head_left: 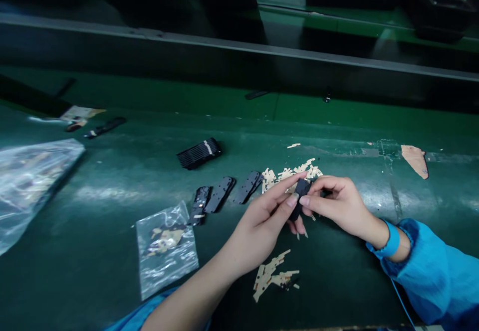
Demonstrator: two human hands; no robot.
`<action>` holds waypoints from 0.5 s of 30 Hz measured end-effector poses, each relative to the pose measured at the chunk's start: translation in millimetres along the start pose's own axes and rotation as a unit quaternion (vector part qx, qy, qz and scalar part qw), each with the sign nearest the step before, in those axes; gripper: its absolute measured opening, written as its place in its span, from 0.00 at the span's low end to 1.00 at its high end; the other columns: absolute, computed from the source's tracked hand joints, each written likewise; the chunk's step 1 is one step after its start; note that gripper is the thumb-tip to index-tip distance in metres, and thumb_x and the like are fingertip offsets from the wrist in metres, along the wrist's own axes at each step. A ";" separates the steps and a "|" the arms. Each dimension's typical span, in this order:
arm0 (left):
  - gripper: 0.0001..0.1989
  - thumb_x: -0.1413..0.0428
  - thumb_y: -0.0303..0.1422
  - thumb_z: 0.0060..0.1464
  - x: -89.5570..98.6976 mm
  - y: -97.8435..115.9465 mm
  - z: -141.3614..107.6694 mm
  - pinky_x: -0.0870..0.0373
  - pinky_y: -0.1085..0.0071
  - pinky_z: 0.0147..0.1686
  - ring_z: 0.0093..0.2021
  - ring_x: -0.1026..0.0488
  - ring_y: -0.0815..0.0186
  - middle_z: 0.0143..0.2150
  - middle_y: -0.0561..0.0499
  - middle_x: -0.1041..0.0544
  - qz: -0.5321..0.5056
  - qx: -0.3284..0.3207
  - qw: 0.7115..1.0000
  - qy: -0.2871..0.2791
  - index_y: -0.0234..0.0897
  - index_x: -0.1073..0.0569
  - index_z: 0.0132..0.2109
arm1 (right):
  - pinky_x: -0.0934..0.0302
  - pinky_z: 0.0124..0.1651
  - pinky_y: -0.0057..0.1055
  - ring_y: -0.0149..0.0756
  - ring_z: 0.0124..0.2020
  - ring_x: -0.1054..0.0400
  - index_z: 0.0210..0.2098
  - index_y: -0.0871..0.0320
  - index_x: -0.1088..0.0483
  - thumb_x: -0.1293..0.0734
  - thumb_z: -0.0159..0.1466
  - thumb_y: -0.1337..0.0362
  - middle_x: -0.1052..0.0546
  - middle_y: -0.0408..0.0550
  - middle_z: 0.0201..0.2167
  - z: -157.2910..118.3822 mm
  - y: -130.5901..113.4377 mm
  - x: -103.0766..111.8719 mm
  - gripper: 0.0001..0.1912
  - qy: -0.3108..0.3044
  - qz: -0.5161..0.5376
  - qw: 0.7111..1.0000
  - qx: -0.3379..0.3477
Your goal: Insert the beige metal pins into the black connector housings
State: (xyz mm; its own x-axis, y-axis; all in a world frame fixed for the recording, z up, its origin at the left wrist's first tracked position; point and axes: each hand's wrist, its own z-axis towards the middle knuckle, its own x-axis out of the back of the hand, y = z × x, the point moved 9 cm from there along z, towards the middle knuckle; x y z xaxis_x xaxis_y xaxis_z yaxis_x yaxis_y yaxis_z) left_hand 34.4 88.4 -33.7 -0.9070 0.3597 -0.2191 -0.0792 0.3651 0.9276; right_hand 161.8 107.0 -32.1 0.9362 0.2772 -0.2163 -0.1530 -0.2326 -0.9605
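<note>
both hands meet over the green work surface [112, 251], pinching one small black plastic part [300, 195] between them. the left hand [262, 224] has thumb and forefinger closed on the part's lower left side, the other fingers curled under. the right hand [337, 204] grips its upper right side with fingertips, thumb meeting the left thumb at the part's middle. the part is held just above the surface, its long axis running steeply from lower left to upper right, the upper end pointing away from the person; its far face is hidden by the fingers.

just behind the hands lies a scatter of tan backing strips [290, 174], and a second clump of tan strips [273, 276] lies near the left wrist. three flat black plates [220, 194] lie side by side to the left, long axes tilted up to the right, with a bundled stack of black plates [199, 153] farther back. a small clear bag [166, 248] lies near the left forearm, a larger clear plastic bag [32, 181] at the left edge. the right wrist wears a blue wrist strap [389, 244] below a blue sleeve [437, 276].

the surface is a worn, glossy green mat, with a torn tan label [415, 159] stuck at right. a grey metal rail [239, 47] crosses behind it; the room beyond is dark.
</note>
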 end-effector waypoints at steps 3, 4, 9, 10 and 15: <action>0.26 0.42 0.41 0.70 0.2 -3.7 1.6 0.25 0.71 0.30 0.26 0.23 0.67 0.32 0.53 0.22 -0.003 0.002 1.000 0.012 0.39 0.30 0.70 | 0.37 0.31 0.33 0.33 0.25 0.29 0.29 0.56 0.26 0.24 0.64 0.54 0.21 0.44 0.24 -1.1 -0.4 -2.0 0.15 -0.009 0.004 1.000 0.023; 0.26 0.42 0.42 0.69 0.2 -4.6 1.7 0.25 0.71 0.29 0.25 0.24 0.68 0.32 0.54 0.23 -0.007 0.005 1.000 0.012 0.39 0.29 0.69 | 0.36 0.32 0.33 0.33 0.25 0.29 0.29 0.56 0.26 0.24 0.65 0.54 0.21 0.44 0.24 -1.1 -1.6 -2.4 0.15 -0.013 0.005 0.999 0.033; 0.26 0.43 0.43 0.69 -2.1 -3.6 -0.6 0.30 0.73 0.26 0.20 0.31 0.72 0.29 0.56 0.26 -0.010 0.022 1.000 -0.018 0.38 0.29 0.69 | 0.38 0.30 0.31 0.32 0.26 0.32 0.28 0.56 0.24 0.23 0.64 0.54 0.23 0.43 0.25 -1.3 -8.5 2.4 0.15 -0.009 -0.038 0.996 0.077; 0.26 0.43 0.42 0.70 -2.5 -2.3 -1.2 0.30 0.72 0.27 0.20 0.32 0.72 0.28 0.56 0.26 -0.007 0.023 0.999 -0.022 0.38 0.29 0.69 | 0.38 0.30 0.30 0.32 0.27 0.33 0.28 0.56 0.23 0.23 0.63 0.54 0.23 0.43 0.27 -1.5 -8.7 3.2 0.14 -0.010 -0.044 0.996 0.076; 0.25 0.44 0.41 0.71 -4.8 1.8 -1.8 0.32 0.71 0.29 0.20 0.34 0.72 0.26 0.57 0.28 -0.009 0.022 0.999 -0.031 0.37 0.28 0.69 | 0.38 0.27 0.30 0.32 0.26 0.32 0.29 0.56 0.24 0.23 0.63 0.54 0.24 0.44 0.28 -2.7 -10.0 7.2 0.14 0.001 -0.076 0.995 0.060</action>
State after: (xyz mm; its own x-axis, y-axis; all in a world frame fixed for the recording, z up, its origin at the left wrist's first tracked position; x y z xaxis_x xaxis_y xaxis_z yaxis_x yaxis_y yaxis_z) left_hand 37.9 85.7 -30.4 -0.8779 0.4052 -0.2551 -0.0754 0.4091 0.9094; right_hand 170.8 108.8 -23.6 0.9517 0.2996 -0.0671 -0.0466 -0.0753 -0.9961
